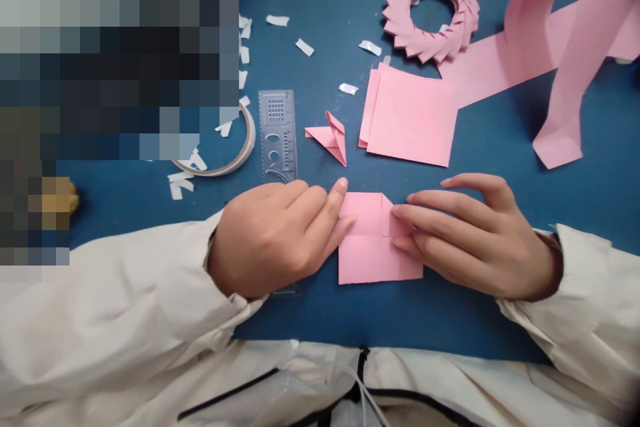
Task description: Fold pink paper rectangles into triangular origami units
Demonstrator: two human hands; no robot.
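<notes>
Supporting the pink sheet (373, 260): blue table (380, 313), strewn with white scraps (305, 47) (room at upper left hidden by coarse blocks).
Sheet's lie: flat, right of the ruler (278, 140), roughly square, neither axis clearly longer; creased left to right, far-right corner folded in.
Left hand (280, 237): holding down left edge, thumb on top.
Right hand (475, 233): gripping folded corner by fingertips.

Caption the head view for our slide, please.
Left hand and right hand touch partly folded pink paper near clear ruler.
</notes>
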